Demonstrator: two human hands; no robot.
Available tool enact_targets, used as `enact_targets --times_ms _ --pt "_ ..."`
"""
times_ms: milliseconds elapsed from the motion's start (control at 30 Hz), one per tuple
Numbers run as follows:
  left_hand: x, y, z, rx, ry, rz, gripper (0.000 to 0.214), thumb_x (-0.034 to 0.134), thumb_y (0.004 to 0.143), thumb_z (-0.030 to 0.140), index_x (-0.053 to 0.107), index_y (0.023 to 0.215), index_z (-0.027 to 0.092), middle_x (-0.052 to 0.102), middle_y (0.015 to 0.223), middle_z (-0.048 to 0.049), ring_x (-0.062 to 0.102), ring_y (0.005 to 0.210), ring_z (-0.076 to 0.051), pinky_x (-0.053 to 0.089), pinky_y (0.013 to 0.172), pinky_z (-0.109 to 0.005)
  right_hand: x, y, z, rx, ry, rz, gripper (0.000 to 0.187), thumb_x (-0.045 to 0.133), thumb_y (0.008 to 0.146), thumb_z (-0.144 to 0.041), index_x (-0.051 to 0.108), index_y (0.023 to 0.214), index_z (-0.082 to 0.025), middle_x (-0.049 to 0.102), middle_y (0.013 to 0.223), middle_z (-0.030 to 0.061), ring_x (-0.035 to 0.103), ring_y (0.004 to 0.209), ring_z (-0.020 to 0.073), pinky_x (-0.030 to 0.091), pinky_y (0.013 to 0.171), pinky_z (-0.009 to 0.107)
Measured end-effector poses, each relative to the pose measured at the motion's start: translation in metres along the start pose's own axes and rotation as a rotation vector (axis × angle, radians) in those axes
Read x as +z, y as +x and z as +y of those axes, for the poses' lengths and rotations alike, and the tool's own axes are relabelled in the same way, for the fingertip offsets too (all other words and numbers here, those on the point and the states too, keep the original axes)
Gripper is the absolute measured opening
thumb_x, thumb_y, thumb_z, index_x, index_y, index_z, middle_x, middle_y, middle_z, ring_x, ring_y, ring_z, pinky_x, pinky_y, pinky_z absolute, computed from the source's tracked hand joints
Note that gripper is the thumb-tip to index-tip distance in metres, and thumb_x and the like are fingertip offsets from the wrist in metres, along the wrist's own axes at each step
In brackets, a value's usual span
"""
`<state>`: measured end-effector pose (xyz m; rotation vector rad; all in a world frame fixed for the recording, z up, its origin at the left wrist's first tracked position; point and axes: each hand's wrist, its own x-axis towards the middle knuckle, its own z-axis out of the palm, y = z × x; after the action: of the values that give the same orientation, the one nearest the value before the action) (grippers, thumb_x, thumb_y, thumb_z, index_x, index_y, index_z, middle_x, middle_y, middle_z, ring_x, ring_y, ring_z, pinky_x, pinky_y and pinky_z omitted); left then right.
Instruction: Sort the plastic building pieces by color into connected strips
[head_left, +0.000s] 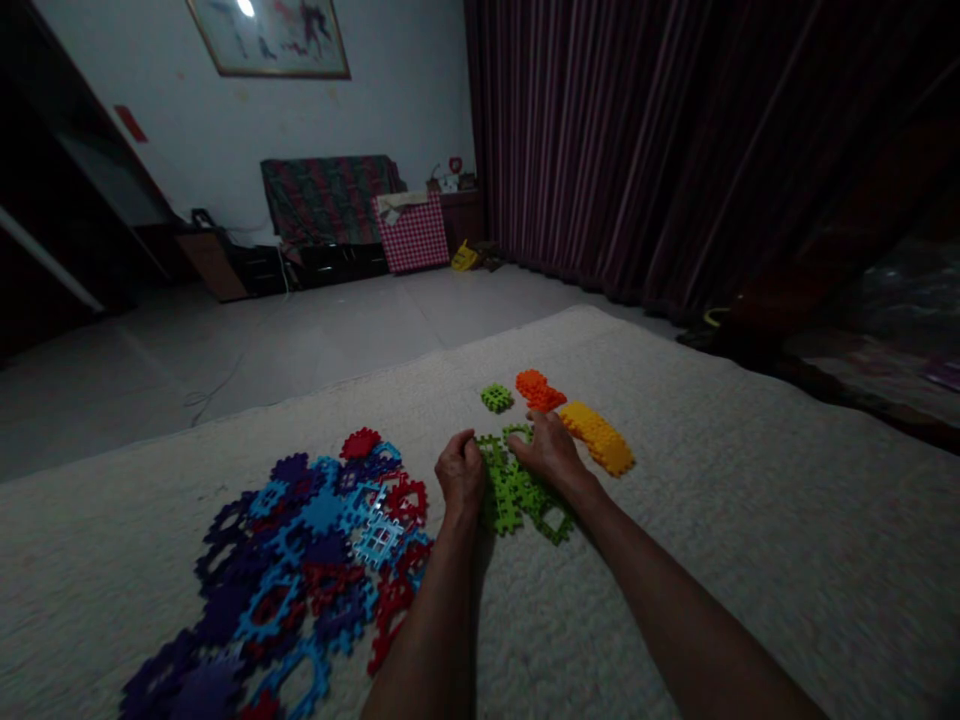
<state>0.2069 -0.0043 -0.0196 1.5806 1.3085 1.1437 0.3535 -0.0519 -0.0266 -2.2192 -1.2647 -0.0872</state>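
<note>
Green gear-edged plastic pieces (501,490) lie in a loose group on the pale blanket, between and below my two hands. My left hand (460,468) rests at the group's left edge, its fingers curled into a fist; whatever may be inside is hidden. Over the upper right of the group, my right hand (549,446) reaches with thumb and fingers apart, close to a green piece. A small stack of green square pieces (496,398) sits just beyond. Orange pieces (534,388) are piled past my right fingertips, and a leaning row of yellow pieces (598,438) lies right of that hand.
A wide heap of purple, blue and red gear-edged pieces (322,560) spreads on the left of the blanket (675,540). Beyond its far edge are the tiled floor (337,340), a cloth-covered cabinet (330,200), a red checked panel (412,235) and dark curtains (600,140).
</note>
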Motion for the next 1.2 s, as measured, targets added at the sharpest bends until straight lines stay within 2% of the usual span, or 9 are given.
enact_targets --times_ms 167,300,567,933,1100,1200 --pt "0.001 0.002 -0.001 -0.041 -0.015 0.072 0.032 0.051 0.081 0.016 0.074 0.103 0.017 0.075 0.103 -0.0072 0.068 0.1 -0.02 0.049 0.095 -0.031 -0.003 0.003 -0.014 0.024 -0.11 -0.087 0.051 0.07 0.073 -0.046 0.061 0.112 -0.015 0.061 0.111 0.0179 0.061 0.103 0.03 0.047 0.086 0.037" --pt "0.002 0.003 -0.002 -0.068 -0.042 0.074 0.032 0.052 0.079 0.013 0.074 0.101 0.016 0.075 0.103 -0.0085 0.068 0.101 -0.021 0.049 0.097 -0.032 -0.001 0.01 -0.019 -0.013 -0.106 -0.141 0.048 0.071 0.072 -0.04 0.06 0.113 -0.017 0.06 0.113 0.0166 0.059 0.107 0.0302 0.047 0.087 0.037" --pt "0.003 0.002 -0.002 -0.05 -0.048 0.085 0.031 0.052 0.079 0.011 0.074 0.099 0.016 0.075 0.102 -0.0077 0.068 0.1 -0.02 0.049 0.096 -0.03 0.012 0.026 -0.011 -0.116 -0.059 -0.036 0.047 0.062 0.079 -0.027 0.055 0.124 -0.014 0.06 0.118 0.0165 0.054 0.115 0.0285 0.045 0.095 0.036" --pt "0.002 0.003 -0.002 -0.068 -0.045 0.082 0.032 0.051 0.078 0.013 0.074 0.101 0.017 0.075 0.102 -0.0073 0.068 0.1 -0.02 0.049 0.096 -0.031 0.012 0.027 -0.005 -0.09 -0.043 -0.073 0.045 0.061 0.079 -0.024 0.059 0.121 -0.01 0.061 0.116 0.0186 0.054 0.113 0.029 0.043 0.096 0.037" --pt "0.002 0.003 -0.002 -0.064 -0.048 0.086 0.032 0.052 0.078 0.013 0.075 0.1 0.017 0.075 0.102 -0.0074 0.068 0.1 -0.021 0.05 0.096 -0.032 0.011 0.026 -0.004 -0.1 -0.051 -0.091 0.038 0.061 0.077 -0.024 0.063 0.113 -0.011 0.062 0.11 0.017 0.056 0.109 0.0283 0.045 0.094 0.037" --pt "0.002 0.002 -0.001 -0.068 -0.058 0.087 0.032 0.052 0.078 0.012 0.075 0.1 0.017 0.075 0.101 -0.008 0.068 0.1 -0.021 0.05 0.096 -0.032 0.008 0.026 -0.005 -0.12 -0.024 -0.05 0.038 0.062 0.077 -0.025 0.064 0.112 -0.009 0.062 0.11 0.0182 0.057 0.108 0.0293 0.045 0.094 0.038"
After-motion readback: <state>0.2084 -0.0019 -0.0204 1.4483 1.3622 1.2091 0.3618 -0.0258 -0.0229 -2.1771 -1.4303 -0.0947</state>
